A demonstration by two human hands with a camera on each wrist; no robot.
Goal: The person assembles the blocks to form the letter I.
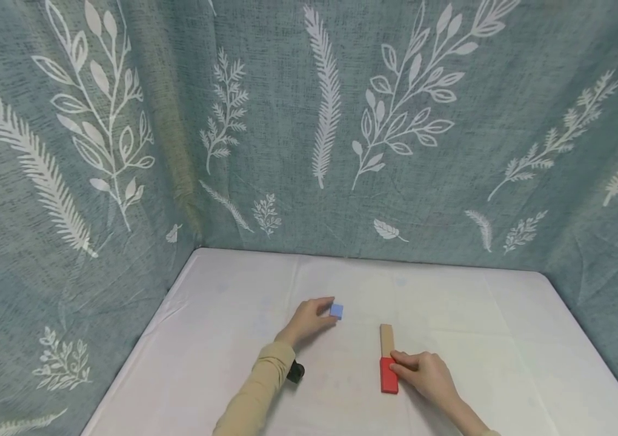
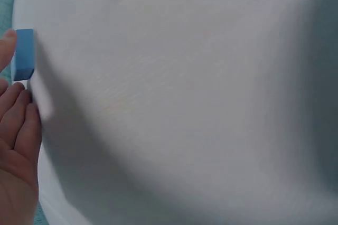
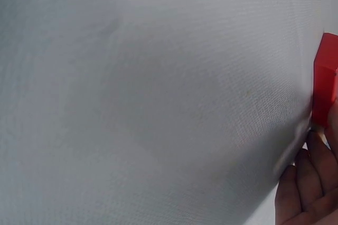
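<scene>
Between thumb and fingertips my left hand (image 1: 309,319) pinches a small blue block (image 1: 337,311) near the middle of the table. At the left edge of the left wrist view, the same blue block (image 2: 24,53) sits between the thumb and fingers. A red rectangular block (image 1: 388,383) lies end to end with a plain wooden block (image 1: 386,340), forming a straight bar. From its right side, my right hand (image 1: 431,375) pinches the red block close to where the two meet. The right wrist view shows only part of the red block (image 3: 325,77), by the fingertips.
A pale cloth covers the table (image 1: 505,351). Behind it and at both sides hangs a green-blue curtain (image 1: 287,151) with white leaf prints. A small black device (image 1: 295,373) is at the left wrist.
</scene>
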